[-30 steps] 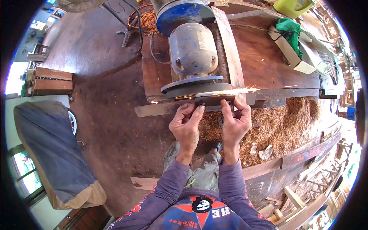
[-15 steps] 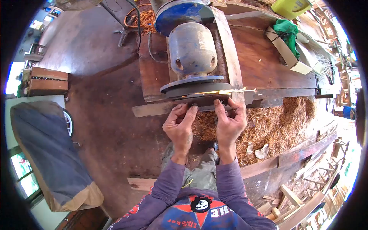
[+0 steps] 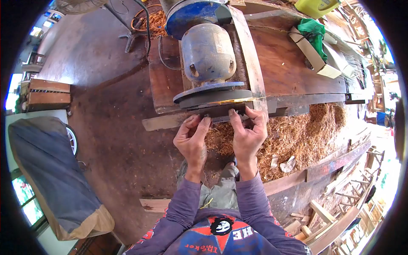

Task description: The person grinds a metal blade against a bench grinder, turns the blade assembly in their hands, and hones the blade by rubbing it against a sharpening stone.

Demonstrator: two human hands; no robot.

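Observation:
Between my two hands is a dark, flat metal blade [image 3: 221, 111], held lengthwise against the face of a grinding wheel [image 3: 214, 98]. Orange sparks streak along the contact line and off to the right. My left hand [image 3: 192, 138] pinches the blade's left part between thumb and fingers. Toward its right end, my right hand [image 3: 248, 132] grips it the same way, thumb on the near side. Behind the wheel sits the bench grinder's blue-grey motor [image 3: 208, 53]. Fingertips on the far side of the blade are partly hidden.
A wooden board [image 3: 163, 122] juts left below the wheel. Wood shavings [image 3: 297, 136] are heaped at right behind a low plank [image 3: 284, 181]. On the bench lies a cardboard box [image 3: 312, 59] with green cloth [image 3: 312, 38]. A covered object [image 3: 55, 174] stands at left.
The whole view has shifted slightly, so the scene sits a little further left. Both hands keep their grip on the blade at the wheel, and the spark streak looks longer and brighter.

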